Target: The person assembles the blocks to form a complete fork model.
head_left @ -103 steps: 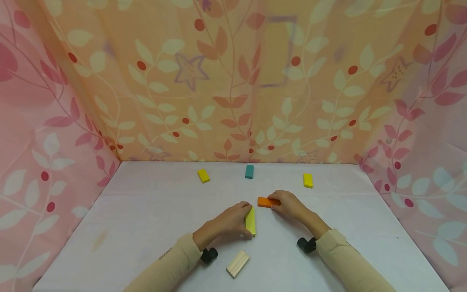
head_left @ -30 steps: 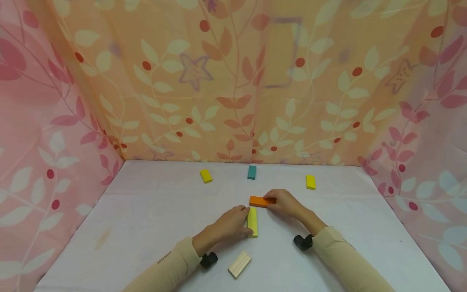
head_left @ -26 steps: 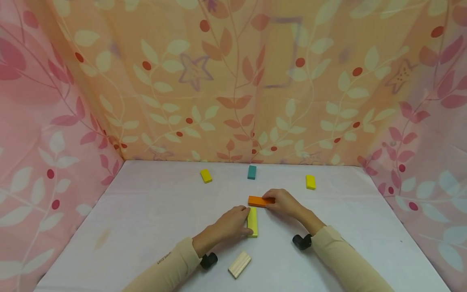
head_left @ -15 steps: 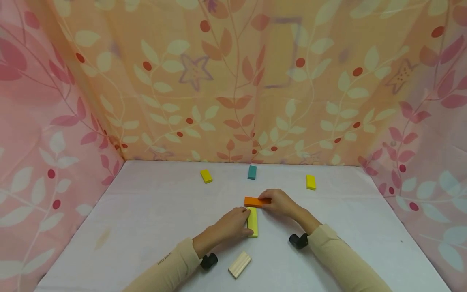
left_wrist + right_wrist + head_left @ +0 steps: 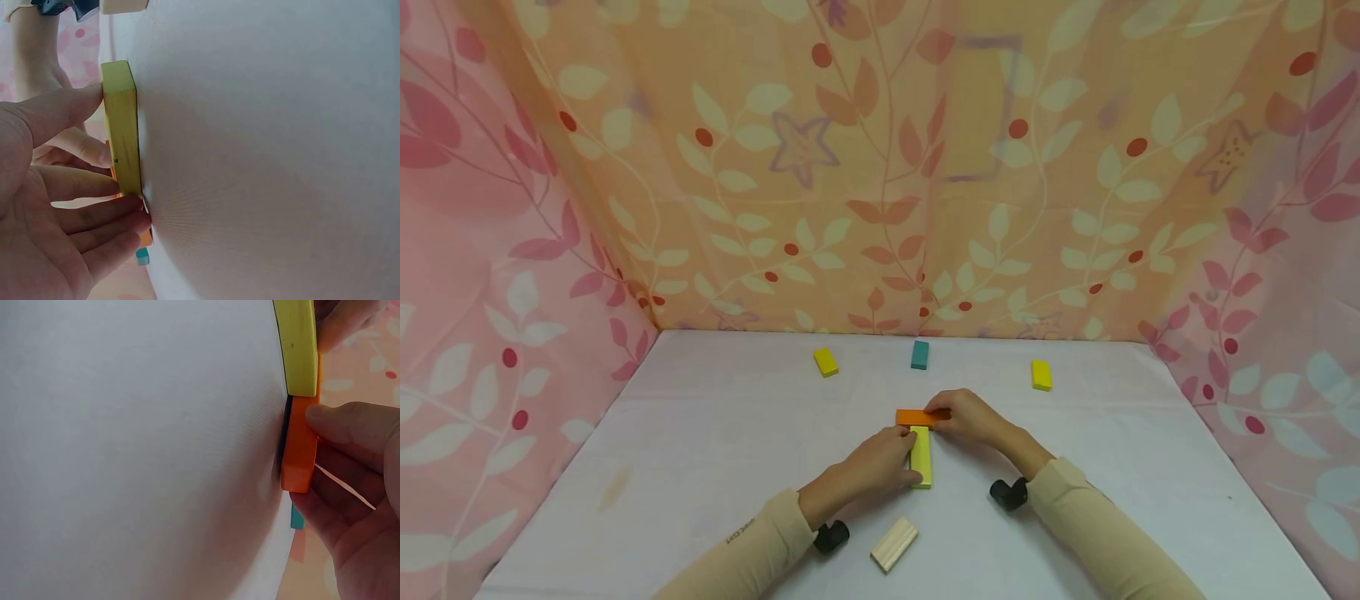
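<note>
A long light-yellow wooden block (image 5: 921,458) lies lengthwise at the centre of the white cloth. My left hand (image 5: 878,463) holds it from the left, thumb at the near end and fingers at the far end; the left wrist view shows the thumb pressed on the yellow block (image 5: 122,131). Crosswise at its far end sits an orange block (image 5: 910,417), forming a T. My right hand (image 5: 972,418) pinches the orange block by its right end. In the right wrist view the orange block (image 5: 300,447) meets the yellow one's end; whether they fully touch I cannot tell.
Closer to me lies a plain wood block (image 5: 895,544). Along the back are a small yellow block (image 5: 826,362), a teal block (image 5: 920,355) and another yellow block (image 5: 1041,375). Patterned cloth walls (image 5: 880,208) surround the table on the back and sides.
My right hand has slid the orange block leftward and slightly nearer, from right of the yellow block's far end to across it. My left hand keeps the yellow block in place.
</note>
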Demonstrator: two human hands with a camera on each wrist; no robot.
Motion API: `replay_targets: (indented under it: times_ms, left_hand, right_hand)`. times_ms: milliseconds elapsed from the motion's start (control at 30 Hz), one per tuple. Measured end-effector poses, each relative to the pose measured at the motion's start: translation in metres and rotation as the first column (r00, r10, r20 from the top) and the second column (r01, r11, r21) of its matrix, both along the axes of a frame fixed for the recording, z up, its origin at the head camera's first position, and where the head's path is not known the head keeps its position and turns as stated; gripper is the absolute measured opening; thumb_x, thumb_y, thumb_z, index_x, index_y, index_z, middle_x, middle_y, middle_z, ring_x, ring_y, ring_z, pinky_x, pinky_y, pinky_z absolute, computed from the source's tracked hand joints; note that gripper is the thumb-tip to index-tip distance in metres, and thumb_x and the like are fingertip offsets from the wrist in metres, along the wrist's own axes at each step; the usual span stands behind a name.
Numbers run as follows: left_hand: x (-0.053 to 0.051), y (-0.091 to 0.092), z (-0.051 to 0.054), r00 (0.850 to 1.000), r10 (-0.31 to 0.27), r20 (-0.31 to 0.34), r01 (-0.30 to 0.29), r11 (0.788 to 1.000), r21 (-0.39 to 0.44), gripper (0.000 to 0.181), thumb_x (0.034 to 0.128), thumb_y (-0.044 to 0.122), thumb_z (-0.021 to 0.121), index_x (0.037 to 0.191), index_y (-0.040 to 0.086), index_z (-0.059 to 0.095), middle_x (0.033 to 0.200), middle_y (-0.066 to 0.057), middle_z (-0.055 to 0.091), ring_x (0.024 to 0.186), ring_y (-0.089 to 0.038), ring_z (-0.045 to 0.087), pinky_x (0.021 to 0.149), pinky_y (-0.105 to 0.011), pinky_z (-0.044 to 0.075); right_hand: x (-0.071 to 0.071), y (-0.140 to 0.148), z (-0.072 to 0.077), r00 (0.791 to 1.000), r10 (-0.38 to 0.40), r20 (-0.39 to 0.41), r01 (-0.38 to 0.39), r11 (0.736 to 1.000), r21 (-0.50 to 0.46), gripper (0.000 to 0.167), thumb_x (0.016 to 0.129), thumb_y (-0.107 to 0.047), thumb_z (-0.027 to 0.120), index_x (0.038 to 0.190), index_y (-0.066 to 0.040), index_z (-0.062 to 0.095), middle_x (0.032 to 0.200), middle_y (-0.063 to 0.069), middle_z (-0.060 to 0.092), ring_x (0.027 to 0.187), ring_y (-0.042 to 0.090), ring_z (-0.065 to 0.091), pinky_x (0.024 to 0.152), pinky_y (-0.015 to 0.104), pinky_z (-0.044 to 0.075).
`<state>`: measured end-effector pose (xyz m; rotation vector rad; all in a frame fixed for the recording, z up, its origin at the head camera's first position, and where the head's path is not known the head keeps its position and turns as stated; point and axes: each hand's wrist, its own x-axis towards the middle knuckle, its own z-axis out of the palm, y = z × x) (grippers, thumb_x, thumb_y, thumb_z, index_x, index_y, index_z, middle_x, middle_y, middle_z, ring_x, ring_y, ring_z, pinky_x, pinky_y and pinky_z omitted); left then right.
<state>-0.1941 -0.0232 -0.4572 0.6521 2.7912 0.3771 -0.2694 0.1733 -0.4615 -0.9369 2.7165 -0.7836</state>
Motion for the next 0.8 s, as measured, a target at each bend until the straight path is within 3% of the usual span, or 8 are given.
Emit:
replay_targets:
  times_ms: [800]
  left_hand:
    - [0.0002,-0.0014,0.0026,1.0,0.001,0.006,-0.001,1.0,-0.002,0.068,0.0834,0.042,0.075,0.139,0.008,0.054,0.139,-0.008,0.056,0.124,-0.02,0.055,0.106,-0.036,0.047]
  right_hand:
    - [0.0021,-0.007,0.0008,1.0,0.012,0.004,-0.012,1.0,0.014,0.024,0.089,-0.009,0.07,0.112,-0.004,0.071,0.113,0.008,0.072,0.105,0.024,0.066,0.097,0.042,0.053]
